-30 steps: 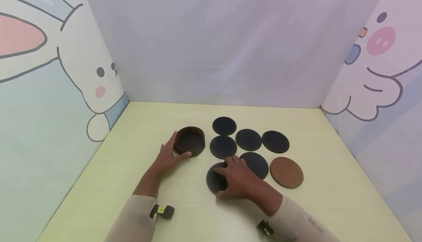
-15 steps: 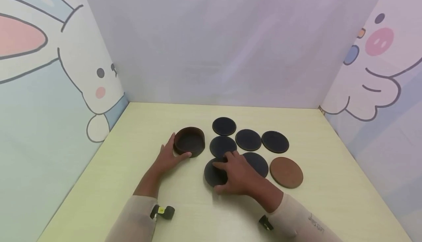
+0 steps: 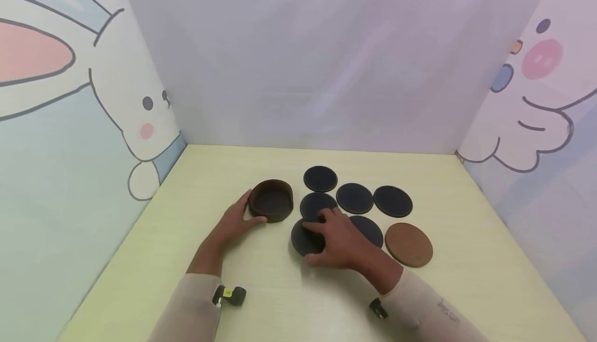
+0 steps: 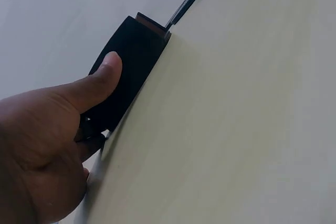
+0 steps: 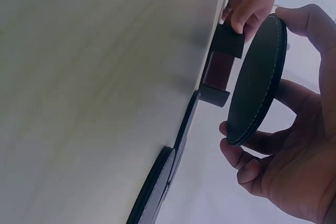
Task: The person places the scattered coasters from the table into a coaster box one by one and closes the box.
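My left hand (image 3: 235, 221) grips a dark round coaster holder (image 3: 272, 185) at its left side, fingers behind and thumb in front. In the left wrist view the thumb lies flat on the holder's black outer wall (image 4: 134, 59). Raised off the table, a black round coaster (image 3: 303, 241) with a stitched edge is pinched at its rim by my right hand (image 3: 339, 241). The right wrist view has this coaster (image 5: 257, 82) tilted on edge, thumb at one side and fingertips at the other. The holder's cut-out (image 5: 218, 72) faces it there, showing a brown inside.
Several black coasters (image 3: 354, 198) lie flat in loose rows right of the holder, one partly hidden behind my right hand. A brown coaster (image 3: 409, 244) lies at the right end. The pale table (image 3: 280, 305) meets a grey back wall (image 3: 303, 72) and cartoon-printed side walls.
My right hand has moved slightly away from me with the black coaster, which now overlaps the coaster behind it in the head view. My left hand stays on the holder.
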The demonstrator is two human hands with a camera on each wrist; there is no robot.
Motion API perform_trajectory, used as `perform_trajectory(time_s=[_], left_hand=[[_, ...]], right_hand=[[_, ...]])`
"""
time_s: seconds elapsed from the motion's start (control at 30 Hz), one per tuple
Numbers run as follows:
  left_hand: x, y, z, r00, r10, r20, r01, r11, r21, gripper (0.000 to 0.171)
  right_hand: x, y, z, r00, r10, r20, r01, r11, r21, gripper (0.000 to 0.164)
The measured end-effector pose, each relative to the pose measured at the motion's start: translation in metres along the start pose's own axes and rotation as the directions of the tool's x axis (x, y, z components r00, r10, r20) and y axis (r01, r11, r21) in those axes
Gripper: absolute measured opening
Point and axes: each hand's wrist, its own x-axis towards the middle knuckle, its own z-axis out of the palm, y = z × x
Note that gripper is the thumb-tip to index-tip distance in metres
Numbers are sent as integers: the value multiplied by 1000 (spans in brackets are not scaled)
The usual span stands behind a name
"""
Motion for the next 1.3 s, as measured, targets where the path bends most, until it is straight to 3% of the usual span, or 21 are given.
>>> perform_trajectory(time_s=[0.23,0.6,1.0,1.3], left_hand=[[3,-1,-5,999,-16,45,13,998,68,107],[6,-11,-19,998,44,43,-47,996,74,102],[9,-16,-23,994,63,84,-68,996,57,96],[10,-16,-24,996,43,85,-49,996,74,96]], right_hand=[[7,6,-3,1000,4,1,-4,999,41,67],[29,7,-9,1000,-18,26,14,990,137,68],[62,7,-19,1000,-28,3,28,991,132,71],[92,1,-14,998,39,41,-43,995,89,74]])
